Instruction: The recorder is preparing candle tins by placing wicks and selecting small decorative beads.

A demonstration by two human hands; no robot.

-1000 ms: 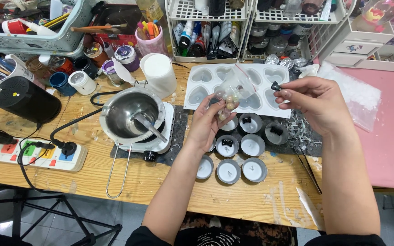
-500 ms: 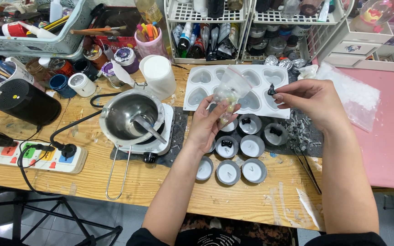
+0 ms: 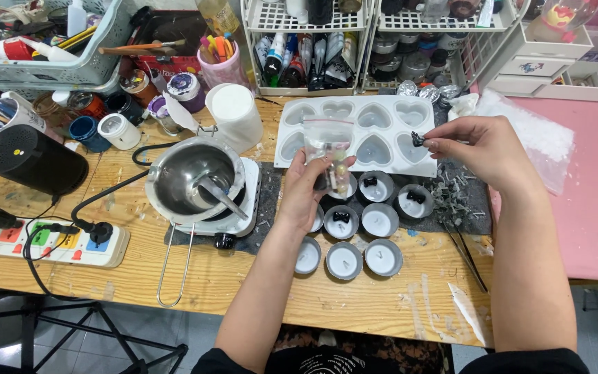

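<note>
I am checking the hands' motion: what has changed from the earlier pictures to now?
Little changed. The left hand still holds the small clear bag over the tins, now a bit more upright. The right hand still pinches the small black piece, roughly in the same place. Nothing was picked up or let go. The pot and mould stayed put.

Left hand [image 3: 313,190] holds clear bag [image 3: 328,142]; right hand [image 3: 482,149] pinches black bow [image 3: 417,139] above heart mould [image 3: 354,131].
</note>
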